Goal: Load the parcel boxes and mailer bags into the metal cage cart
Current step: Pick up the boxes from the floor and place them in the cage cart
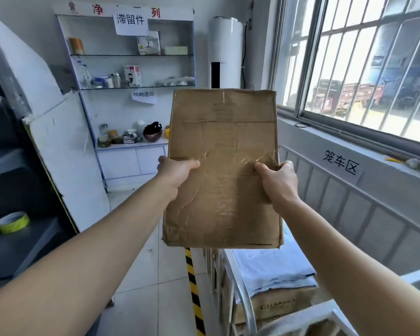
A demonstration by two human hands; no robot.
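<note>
Carry step. Left hand (177,173) and right hand (277,181) each grip the cardboard box (223,146) at its side edges. Next, likely: lower it into the cart (246,301) at 5 o'clock.

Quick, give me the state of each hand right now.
Left hand: closed, gripping the left edge of the cardboard parcel box.
Right hand: closed, gripping the same box's right edge.

A courier parcel station: a shelf unit (172,69) labelled 滞留件, a wall sign (340,162) reading 笼车区, a metal cage cart (248,309) holding parcel boxes (279,307)
</note>
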